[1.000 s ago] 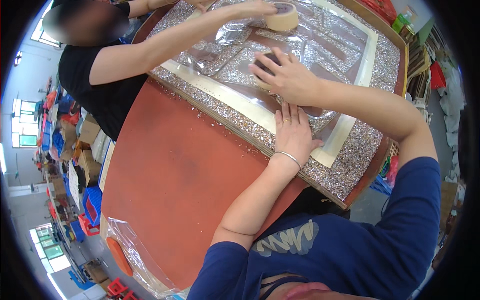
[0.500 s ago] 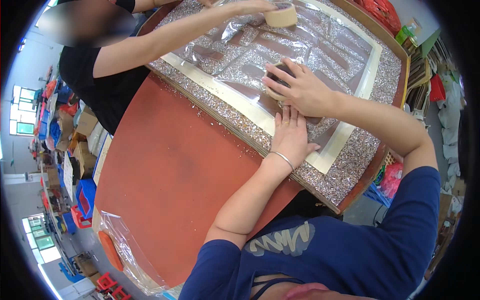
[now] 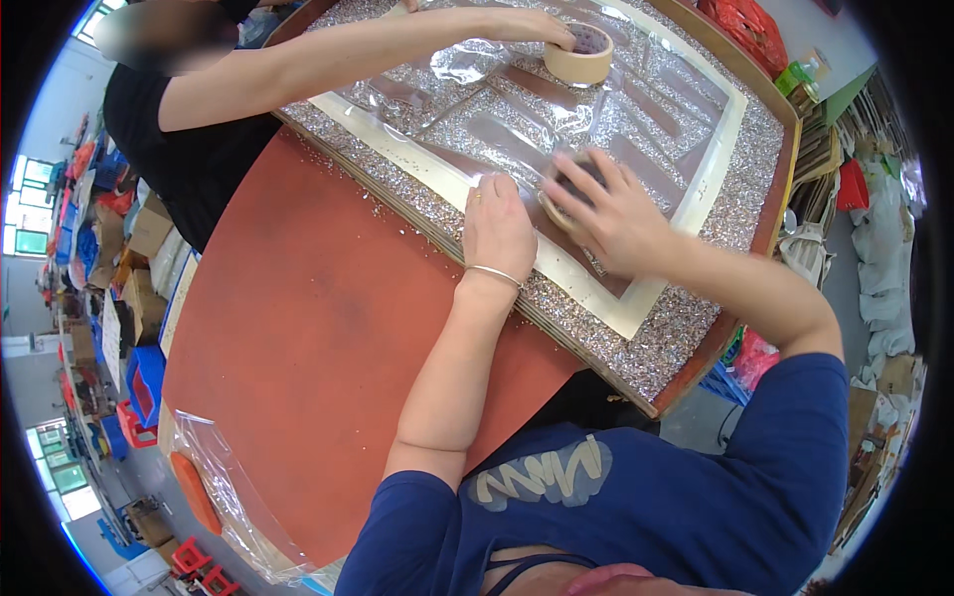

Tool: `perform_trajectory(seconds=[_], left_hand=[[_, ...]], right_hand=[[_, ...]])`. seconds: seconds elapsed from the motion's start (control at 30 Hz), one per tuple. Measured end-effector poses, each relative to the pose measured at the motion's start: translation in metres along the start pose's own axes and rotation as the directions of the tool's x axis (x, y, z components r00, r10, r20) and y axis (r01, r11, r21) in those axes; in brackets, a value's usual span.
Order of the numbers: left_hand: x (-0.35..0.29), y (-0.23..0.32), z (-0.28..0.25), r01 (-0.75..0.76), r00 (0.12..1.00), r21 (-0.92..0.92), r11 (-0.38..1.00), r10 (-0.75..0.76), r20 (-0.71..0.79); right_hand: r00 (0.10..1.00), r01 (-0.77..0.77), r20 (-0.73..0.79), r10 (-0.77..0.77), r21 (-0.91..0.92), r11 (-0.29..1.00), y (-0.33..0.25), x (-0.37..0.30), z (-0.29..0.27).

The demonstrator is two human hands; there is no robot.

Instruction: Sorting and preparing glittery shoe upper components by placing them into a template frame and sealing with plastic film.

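My right hand (image 3: 628, 221), a little blurred, grips a cream roll of tape (image 3: 553, 211), its fingers over the dark hole. The roll rests on a clear plastic sheet (image 3: 502, 134) that covers a patterned panel of glittering chips and brownish bars. My left hand (image 3: 500, 228) is closed, with its fingers curled down at the cream border strip (image 3: 571, 281) on the near side. Whatever its fingers hold, if anything, is hidden. Farther off, a co-worker's hand (image 3: 537, 28) holds a second roll of tape (image 3: 578, 66) on the same sheet.
Loose shiny chips (image 3: 646, 363) fill the wooden-edged tray (image 3: 686, 372) around the border. It overlaps a reddish-brown tabletop (image 3: 318, 328). Clear film (image 3: 234, 477) and an orange block (image 3: 195, 493) lie at the table's lower left. A red bag (image 3: 745, 35) is beyond the tray.
My left hand has moved left along the near border and gone from flat to curled. My right hand and its roll have shifted slightly right and nearer. The co-worker's roll has moved right and nearer.
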State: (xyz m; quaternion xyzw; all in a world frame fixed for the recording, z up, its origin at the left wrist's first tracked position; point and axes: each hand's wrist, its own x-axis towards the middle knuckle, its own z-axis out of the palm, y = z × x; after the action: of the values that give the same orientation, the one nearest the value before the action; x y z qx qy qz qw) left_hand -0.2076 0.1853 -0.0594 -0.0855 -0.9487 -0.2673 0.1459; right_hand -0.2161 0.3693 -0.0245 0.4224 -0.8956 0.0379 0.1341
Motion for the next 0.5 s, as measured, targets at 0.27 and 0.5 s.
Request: perform_trajectory(seconds=[0.27, 0.5], left_hand=[[0.002, 0.008, 0.001, 0.046, 0.98, 0.022, 0.999, -0.05, 0.194], [-0.006, 0.001, 0.001, 0.118, 0.966, 0.143, 0.983, -0.147, 0.211]], right_hand=[[0.994, -0.084, -0.067, 0.082, -0.023, 0.996, 0.002, 0.019, 0.011], [0.998, -0.056, -0.042, 0.056, -0.007, 0.998, -0.012, -0.021, 0.001]])
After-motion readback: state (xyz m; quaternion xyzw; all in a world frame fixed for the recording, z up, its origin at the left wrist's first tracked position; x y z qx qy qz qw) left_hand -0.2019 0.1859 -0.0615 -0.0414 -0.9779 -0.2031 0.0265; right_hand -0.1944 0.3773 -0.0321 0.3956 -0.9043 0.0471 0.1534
